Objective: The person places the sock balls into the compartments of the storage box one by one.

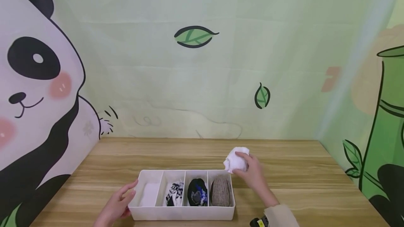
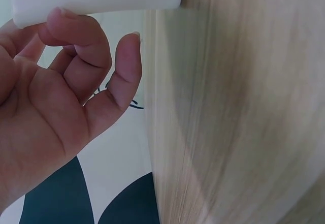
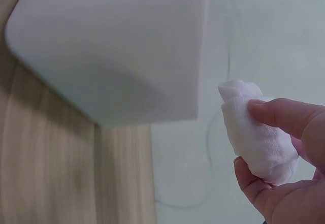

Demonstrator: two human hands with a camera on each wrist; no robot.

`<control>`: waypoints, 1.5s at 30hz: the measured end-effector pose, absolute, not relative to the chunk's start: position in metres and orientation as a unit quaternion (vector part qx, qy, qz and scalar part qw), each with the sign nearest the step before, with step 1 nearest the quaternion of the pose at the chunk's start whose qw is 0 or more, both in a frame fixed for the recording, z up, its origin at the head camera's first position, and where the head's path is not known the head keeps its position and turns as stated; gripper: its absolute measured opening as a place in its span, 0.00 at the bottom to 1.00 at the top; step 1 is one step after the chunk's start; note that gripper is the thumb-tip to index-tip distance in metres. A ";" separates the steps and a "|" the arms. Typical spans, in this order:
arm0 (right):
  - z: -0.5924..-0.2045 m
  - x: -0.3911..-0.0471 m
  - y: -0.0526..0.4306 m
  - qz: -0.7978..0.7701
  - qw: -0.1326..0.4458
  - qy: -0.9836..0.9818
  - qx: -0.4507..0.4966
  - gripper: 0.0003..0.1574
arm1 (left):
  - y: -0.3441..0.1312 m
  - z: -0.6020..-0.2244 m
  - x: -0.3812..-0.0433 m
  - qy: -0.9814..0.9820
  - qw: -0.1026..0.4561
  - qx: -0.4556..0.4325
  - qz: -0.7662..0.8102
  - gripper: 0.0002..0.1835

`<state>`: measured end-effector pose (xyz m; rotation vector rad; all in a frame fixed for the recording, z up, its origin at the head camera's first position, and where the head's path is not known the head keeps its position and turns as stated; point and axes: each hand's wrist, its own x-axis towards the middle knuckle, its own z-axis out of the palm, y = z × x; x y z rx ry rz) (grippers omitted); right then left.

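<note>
A white storage box with several compartments in a row stands on the table. Above its back right corner, my right hand pinches a rolled-up white sock between thumb and fingers; the right wrist view shows the sock held beyond the box wall. At the box's left end, my left hand touches the outer wall with relaxed, slightly bent fingers. Rolled fabric bundles lie in the compartments: a black-and-white one, a black-and-blue one and a ribbed brown one. The leftmost compartment shows a bare white floor.
The wood-grain table reaches back to a pale green printed backdrop. A large panda is printed on the left side and green bamboo on the right. A dark wrist strap shows by the right sleeve.
</note>
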<state>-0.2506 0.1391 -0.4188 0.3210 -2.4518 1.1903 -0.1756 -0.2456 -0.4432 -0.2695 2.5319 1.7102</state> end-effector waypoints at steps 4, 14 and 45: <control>-0.415 -0.251 0.129 0.441 0.201 -0.866 0.126 0.30 | -0.247 -0.445 -0.175 0.825 0.039 -0.085 0.557 0.22; -0.411 -0.244 0.101 0.498 0.197 -0.829 0.162 0.26 | -0.247 -0.445 -0.174 0.822 0.039 -0.086 0.561 0.22; -0.409 -0.239 0.030 0.480 0.118 -0.831 0.255 0.26 | -0.249 -0.446 -0.177 0.814 0.043 -0.079 0.573 0.22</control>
